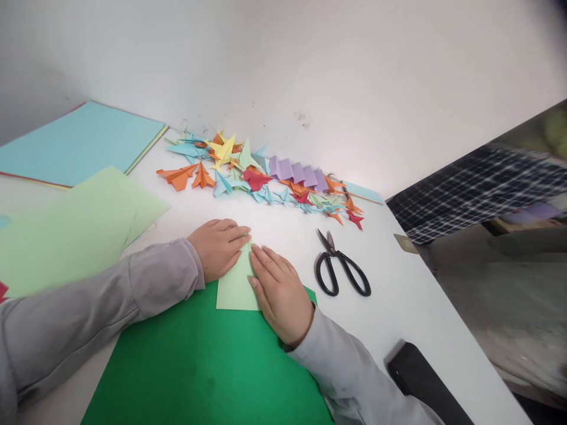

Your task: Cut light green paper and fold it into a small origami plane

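A small pale green folded paper [234, 286] lies on a large dark green sheet [204, 366] near the table's front. My left hand [219, 247] lies on the paper's upper left edge, fingers together and flat. My right hand [279, 292] lies flat on the paper's right side, fingers stretched out toward the top. Both hands press the paper down; neither one lifts it. Grey sleeves cover both arms.
Black scissors [341, 271] lie shut to the right of my hands. A row of folded paper figures [261, 174] in several colours runs along the wall. Pale green sheets [75, 227] and a blue paper stack [80, 141] lie at left. A black object [425, 383] sits at the front right edge.
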### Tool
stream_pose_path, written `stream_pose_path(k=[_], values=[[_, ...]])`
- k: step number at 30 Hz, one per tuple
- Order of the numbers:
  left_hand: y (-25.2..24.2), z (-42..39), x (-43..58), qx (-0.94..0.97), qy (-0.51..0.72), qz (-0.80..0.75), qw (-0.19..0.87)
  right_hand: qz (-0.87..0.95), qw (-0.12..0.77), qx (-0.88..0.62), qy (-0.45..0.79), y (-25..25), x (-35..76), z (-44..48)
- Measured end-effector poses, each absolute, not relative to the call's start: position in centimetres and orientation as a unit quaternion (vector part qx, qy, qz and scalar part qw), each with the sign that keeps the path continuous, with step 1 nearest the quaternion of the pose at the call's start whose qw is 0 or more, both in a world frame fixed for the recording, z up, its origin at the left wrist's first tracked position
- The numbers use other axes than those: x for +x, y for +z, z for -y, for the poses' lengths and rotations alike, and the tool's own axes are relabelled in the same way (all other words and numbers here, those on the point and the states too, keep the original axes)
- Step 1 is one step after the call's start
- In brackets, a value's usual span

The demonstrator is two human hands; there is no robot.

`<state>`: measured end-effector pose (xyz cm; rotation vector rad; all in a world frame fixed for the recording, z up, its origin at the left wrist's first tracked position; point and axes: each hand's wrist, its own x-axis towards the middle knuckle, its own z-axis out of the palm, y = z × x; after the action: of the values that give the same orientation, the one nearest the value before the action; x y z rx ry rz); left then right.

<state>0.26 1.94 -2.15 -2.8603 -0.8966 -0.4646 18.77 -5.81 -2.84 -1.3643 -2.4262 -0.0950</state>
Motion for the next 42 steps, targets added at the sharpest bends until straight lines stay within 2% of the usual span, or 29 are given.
stream_pose_path(k=[42], values=[[-2.02, -1.82, 0.43, -0.941, -0.157, 0.291, 0.068, 0.860, 0.150, -0.484, -0.054, -2.74, 18.41, 5.91]])
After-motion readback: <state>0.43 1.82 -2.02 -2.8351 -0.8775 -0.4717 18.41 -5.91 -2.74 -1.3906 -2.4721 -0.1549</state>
